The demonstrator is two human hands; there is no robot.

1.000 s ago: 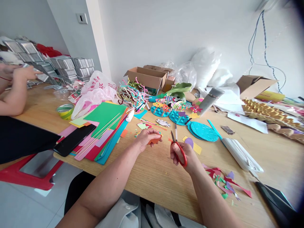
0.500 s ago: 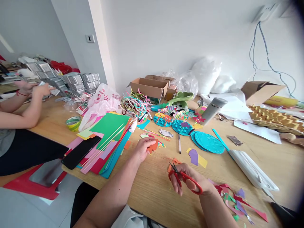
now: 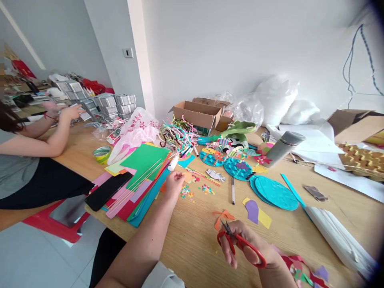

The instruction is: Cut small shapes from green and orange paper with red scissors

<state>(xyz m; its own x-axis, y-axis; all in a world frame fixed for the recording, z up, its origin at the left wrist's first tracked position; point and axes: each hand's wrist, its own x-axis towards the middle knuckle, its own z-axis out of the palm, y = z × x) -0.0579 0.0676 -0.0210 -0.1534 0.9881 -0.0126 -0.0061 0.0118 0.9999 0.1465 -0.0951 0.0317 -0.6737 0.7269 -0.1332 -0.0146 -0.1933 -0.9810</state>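
Note:
My left hand (image 3: 175, 184) is closed, its fingertips pinched at the edge of a light orange paper piece (image 3: 189, 177) over the table. Part of that piece is hidden by the fingers. My right hand (image 3: 249, 240) has its fingers through the loops of red-handled scissors (image 3: 230, 234), whose dark blades are slightly apart and point up and left. Just beyond the blades lie orange paper scraps (image 3: 224, 217). Small coloured paper dots (image 3: 187, 192) are scattered right of my left hand, near a fish-shaped paper cutout (image 3: 215, 175).
Coloured paper sheets (image 3: 147, 160) and a black phone (image 3: 108, 191) lie on the left. Blue discs (image 3: 274, 192), a pen (image 3: 233, 191) and a grey bottle (image 3: 285, 146) stand or lie to the right. Another person's arm (image 3: 54, 140) rests on the far-left table.
The view has turned left. My left hand has moved left and back over the table, and the darker orange cutout it held no longer shows. My right hand keeps the scissors.

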